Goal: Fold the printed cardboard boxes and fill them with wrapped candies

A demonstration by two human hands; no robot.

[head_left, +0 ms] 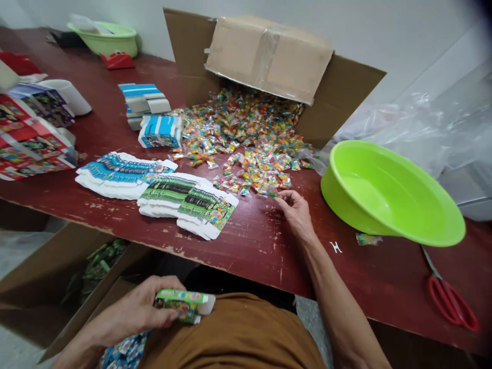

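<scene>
My left hand (149,302) grips a small green printed carton (180,303) low over my lap, its white end flap standing out to the right. At the near edge of a heap of clear candy packets (257,154), my right hand (295,210) pinches a little candy packet (273,193) between thumb and forefinger. To the left of that hand lie fanned rows of flat green cartons (192,200) and flat blue cartons (123,171). The heap spills from a cardboard box (265,59) lying on its side.
A lime-green basin (392,189) stands right, with a loose packet (369,239) and red-handled scissors (451,302) beside it. Bundled blue cartons (159,130), red carton bundles (34,138) and a red tape dispenser (117,60) occupy the left. An open box (57,277) holding green cartons sits below the table edge.
</scene>
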